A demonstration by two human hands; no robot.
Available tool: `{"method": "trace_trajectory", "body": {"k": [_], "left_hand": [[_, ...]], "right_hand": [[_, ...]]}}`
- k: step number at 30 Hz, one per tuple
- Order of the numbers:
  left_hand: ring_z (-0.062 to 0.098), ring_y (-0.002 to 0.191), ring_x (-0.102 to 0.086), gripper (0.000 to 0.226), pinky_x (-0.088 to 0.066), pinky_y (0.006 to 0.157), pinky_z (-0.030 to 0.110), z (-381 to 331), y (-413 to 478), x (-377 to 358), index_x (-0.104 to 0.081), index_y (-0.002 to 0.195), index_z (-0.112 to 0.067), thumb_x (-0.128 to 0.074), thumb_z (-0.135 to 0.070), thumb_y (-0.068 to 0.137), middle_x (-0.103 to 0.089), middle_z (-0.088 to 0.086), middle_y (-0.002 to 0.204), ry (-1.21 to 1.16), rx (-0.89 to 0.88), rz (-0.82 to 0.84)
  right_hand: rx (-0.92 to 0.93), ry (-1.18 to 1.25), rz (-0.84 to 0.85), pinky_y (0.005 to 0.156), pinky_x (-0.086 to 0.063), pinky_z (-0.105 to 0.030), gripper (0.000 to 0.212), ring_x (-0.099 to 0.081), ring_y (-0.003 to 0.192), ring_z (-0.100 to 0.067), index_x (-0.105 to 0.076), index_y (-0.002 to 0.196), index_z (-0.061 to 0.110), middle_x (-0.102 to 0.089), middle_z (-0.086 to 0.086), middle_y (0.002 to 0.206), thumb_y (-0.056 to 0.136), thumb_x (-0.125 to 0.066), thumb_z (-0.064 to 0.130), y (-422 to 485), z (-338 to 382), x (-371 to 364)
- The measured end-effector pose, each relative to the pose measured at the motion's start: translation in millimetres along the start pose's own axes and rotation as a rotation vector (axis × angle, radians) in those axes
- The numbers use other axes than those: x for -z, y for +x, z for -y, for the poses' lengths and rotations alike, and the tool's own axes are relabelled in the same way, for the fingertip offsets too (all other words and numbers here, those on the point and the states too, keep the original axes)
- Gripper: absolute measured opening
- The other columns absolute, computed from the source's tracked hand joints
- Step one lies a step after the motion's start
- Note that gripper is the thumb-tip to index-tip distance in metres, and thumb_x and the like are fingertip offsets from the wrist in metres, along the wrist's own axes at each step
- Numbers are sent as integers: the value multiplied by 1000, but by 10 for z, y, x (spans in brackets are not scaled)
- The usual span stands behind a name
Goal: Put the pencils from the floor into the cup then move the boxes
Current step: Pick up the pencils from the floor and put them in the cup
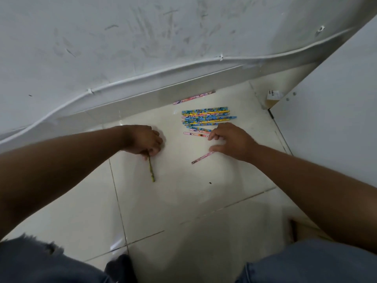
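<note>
Left hand (142, 141) fingers curl round a green pencil (151, 169); right hand (231, 140) is half open, thumb touching a pink pencil (201, 158); more pencils (208, 117) lie just beyond its fingertips.

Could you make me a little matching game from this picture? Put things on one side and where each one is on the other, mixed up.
Things:
1. green pencil
2. lone pink pencil
3. pile of pencils
4. cardboard box

Places:
A. in the far right corner
B. gripped in the left hand
C. along the foot of the wall
D. on the floor just beyond the right hand

Pairs: 1-B, 2-C, 3-D, 4-A
</note>
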State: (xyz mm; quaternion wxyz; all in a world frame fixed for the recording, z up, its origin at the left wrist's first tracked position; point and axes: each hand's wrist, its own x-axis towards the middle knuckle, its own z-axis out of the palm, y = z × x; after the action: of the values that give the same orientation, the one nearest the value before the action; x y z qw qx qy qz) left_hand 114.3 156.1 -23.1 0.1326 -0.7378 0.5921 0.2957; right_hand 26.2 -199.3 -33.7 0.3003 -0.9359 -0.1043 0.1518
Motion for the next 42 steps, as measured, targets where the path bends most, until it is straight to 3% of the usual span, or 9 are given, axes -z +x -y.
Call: {"method": "trace_trajectory", "body": {"k": [7, 12, 16, 20, 23, 33, 36, 39, 42], "left_hand": [[22, 89, -56, 24, -48, 77, 36, 0, 240, 237, -56, 105, -27, -57, -6, 93, -60, -5, 99, -501, 376, -541], [29, 101, -55, 23, -49, 86, 41, -61, 743, 503, -57, 120, -14, -59, -23, 98, -62, 8, 111, -536, 464, -728], [33, 113, -51, 51, -48, 93, 47, -64, 1053, 616, -51, 134, -10, -65, -38, 94, -55, 14, 128, -390, 577, -687], [33, 118, -50, 62, -44, 96, 44, -65, 1234, 603, -49, 140, -9, -62, -49, 94, -53, 14, 135, -247, 567, -651], [32, 117, -50, 64, -44, 98, 46, -49, 1291, 570, -52, 139, -10, -58, -56, 95, -55, 13, 133, -180, 528, -653], [34, 101, -58, 44, -47, 82, 45, -66, 1297, 608, -60, 126, -7, -57, -40, 98, -63, 16, 118, 123, 404, -576], [36, 99, -60, 37, -48, 79, 45, -69, 1298, 642, -62, 121, -2, -55, -31, 99, -65, 20, 115, 146, 381, -547], [35, 105, -59, 36, -48, 84, 45, -70, 1340, 659, -59, 124, -4, -47, -29, 102, -63, 20, 121, 140, 347, -511], [33, 113, -56, 41, -48, 89, 44, -86, 1345, 626, -54, 132, -7, -38, -33, 105, -59, 17, 132, 159, 363, -479]], "right_hand": [[85, -206, 90, 87, -49, -38, 19, -51, 106, -15, -79, 98, 29, -64, 8, 105, 85, -80, 43, -50, -101, -44], [211, -288, 4, 82, -47, -43, 12, -56, 98, -25, -72, 94, 16, -65, -1, 99, 94, -73, 28, 0, -127, -85], [129, -261, -181, 79, -50, -46, 9, -58, 100, -34, -67, 97, 8, -63, -12, 105, 95, -70, 16, 33, -202, 2], [22, -223, -130, 91, -50, -46, 24, -54, 117, -32, -68, 111, 6, -62, -12, 122, 93, -74, 21, 73, -296, 33], [-15, -201, -81, 97, -49, -43, 45, -52, 124, -30, -67, 121, 8, -59, -11, 131, 86, -83, 32, 112, -304, -6], [57, -545, 41, 91, -50, -51, 34, -56, 114, -43, -56, 128, -5, -56, -28, 126, 108, -47, 21, 180, -226, -118], [164, -733, -25, 72, -57, -44, 31, -67, 90, -35, -67, 111, -1, -67, -21, 104, 101, -41, 10, 104, -131, -92], [263, -879, -128, 46, -51, -30, 11, -65, 62, -18, -76, 92, 12, -69, -5, 81, 87, -66, 15, 17, -118, -103], [229, -876, -54, 56, -52, -31, 19, -68, 77, -20, -72, 110, 11, -70, -7, 97, 97, -60, 18, -7, -107, -114]]}}
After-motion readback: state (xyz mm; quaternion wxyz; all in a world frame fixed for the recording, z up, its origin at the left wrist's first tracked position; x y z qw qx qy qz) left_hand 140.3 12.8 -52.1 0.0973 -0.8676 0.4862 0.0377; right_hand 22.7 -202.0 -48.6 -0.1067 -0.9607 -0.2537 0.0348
